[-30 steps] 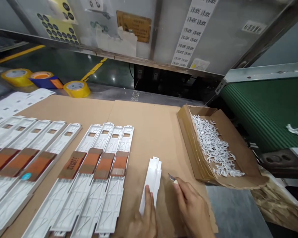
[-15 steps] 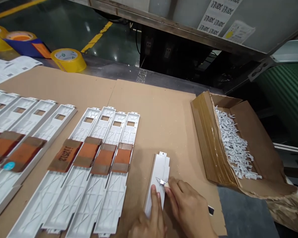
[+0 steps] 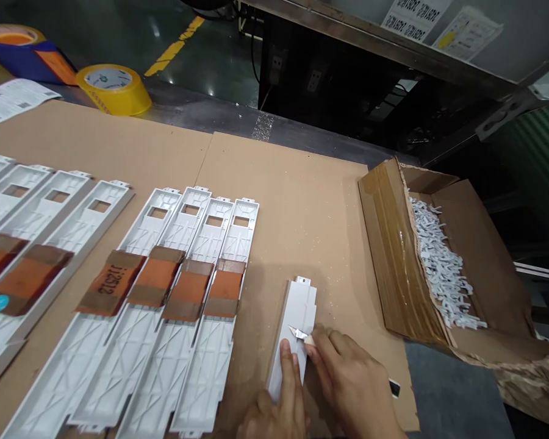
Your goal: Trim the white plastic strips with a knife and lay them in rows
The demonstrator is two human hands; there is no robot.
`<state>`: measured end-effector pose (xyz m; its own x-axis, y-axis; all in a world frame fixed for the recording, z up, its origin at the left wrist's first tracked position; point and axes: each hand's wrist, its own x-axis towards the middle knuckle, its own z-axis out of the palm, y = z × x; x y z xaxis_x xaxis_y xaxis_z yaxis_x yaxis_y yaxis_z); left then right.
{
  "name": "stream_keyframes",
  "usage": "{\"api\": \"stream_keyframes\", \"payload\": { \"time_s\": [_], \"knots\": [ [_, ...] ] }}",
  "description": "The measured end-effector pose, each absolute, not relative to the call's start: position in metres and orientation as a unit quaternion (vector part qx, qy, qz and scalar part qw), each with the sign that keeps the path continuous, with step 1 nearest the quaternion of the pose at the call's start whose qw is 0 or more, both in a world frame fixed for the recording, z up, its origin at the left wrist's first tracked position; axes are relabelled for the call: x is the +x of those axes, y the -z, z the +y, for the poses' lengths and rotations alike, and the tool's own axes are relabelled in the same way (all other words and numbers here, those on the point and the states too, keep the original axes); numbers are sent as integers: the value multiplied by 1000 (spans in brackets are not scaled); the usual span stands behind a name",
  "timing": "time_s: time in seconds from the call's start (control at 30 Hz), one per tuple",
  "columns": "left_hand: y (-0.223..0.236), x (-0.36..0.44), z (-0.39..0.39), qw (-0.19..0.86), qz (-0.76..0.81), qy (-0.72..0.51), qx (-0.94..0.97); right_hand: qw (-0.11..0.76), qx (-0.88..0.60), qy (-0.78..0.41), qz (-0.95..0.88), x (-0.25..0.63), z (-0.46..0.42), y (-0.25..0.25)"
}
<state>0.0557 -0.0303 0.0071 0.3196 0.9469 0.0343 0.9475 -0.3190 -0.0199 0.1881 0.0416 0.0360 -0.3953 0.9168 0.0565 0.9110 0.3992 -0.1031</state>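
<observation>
A white plastic strip (image 3: 297, 308), smooth side up, lies on the cardboard near the front centre. My left hand (image 3: 279, 399) has two fingers stretched out on the strip's lower half, pressing on it from above. My right hand (image 3: 348, 378) is closed around a small craft knife (image 3: 298, 333) with a pointed metal blade and a pale handle end. The blade rests low over the strip's face, just above my left fingertips; whether it touches cannot be made out. The handle's dark far end shows past my right hand.
Several white ribbed strips (image 3: 210, 366) with orange-brown pads (image 3: 226, 289) lie side by side to the left. A cardboard box (image 3: 384, 244) of small white plastic pieces (image 3: 443, 262) stands to the right. Tape rolls (image 3: 135, 94) and printed sheets (image 3: 13, 100) are at back left.
The whole view has shifted slightly. Relative to the strip, both hands and the knife blade stay in almost the same place.
</observation>
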Motion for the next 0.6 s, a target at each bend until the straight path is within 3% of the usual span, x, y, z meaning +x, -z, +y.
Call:
{"api": "stream_keyframes", "payload": {
  "time_s": [0.3,0.6],
  "knots": [
    [1,57,-40,9,-588,-12,-809,23,-547,-8,-837,187,44,-38],
    [1,55,-35,92,-562,-2,-822,1,-547,8,-837,185,43,-34]
  ]
}}
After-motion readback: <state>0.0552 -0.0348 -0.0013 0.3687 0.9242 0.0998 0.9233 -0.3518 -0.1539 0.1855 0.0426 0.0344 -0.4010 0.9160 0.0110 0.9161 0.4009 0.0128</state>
